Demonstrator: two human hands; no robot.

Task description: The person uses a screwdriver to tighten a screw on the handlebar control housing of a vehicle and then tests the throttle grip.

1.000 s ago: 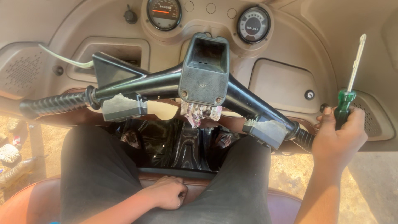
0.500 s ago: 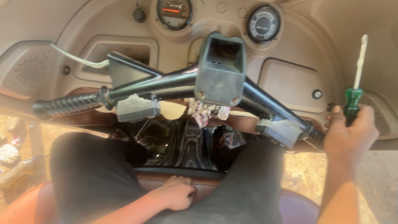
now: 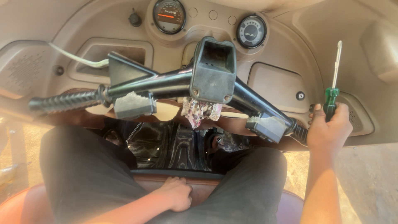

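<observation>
I sit astride a brown seat (image 3: pixel 195 186) behind a black handlebar (image 3: pixel 166 85) with a square open housing (image 3: pixel 213 70) at its middle. My right hand (image 3: pixel 327 128) wraps the right grip and also holds a green-handled screwdriver (image 3: pixel 333 89), its shaft pointing up. My left hand (image 3: pixel 176 193) rests palm down on the front edge of the seat between my thighs, holding nothing. The ribbed left grip (image 3: pixel 66 101) is bare. Grey switch blocks (image 3: pixel 134 105) (image 3: pixel 267 126) hang under the bar on both sides.
A tan dashboard (image 3: pixel 282 83) carries two round gauges (image 3: pixel 168 15) (image 3: pixel 251 31) and a small knob (image 3: pixel 134 18). A white wire (image 3: pixel 78 59) runs from a recess at the left. A crumpled rag (image 3: pixel 199 112) hangs below the housing. Black floor panel (image 3: pixel 170 145) lies below; sandy ground at both sides.
The view has shifted down and left across the frames, so the handlebar sits lower and more to the right. Both hands keep their places; the screwdriver stays upright.
</observation>
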